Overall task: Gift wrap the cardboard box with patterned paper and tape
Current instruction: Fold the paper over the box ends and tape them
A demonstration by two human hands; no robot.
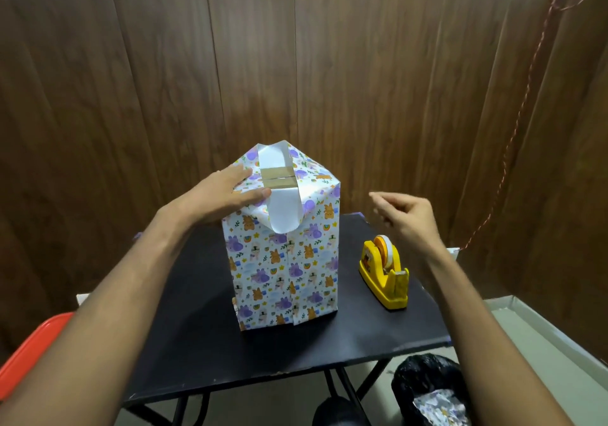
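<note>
Wood-panelled walls back a black table on which the cardboard box stands upright, near centre, wrapped in patterned paper. At its top, two white flaps stand unfolded and a strip of bare cardboard shows between them. The left hand lies flat, fingers straight, on the top left fold. The right hand hovers apart, fingers loosely curled; whether it pinches tape cannot be determined. A yellow tape dispenser sits right of the box. A black bag is cut off below.
</note>
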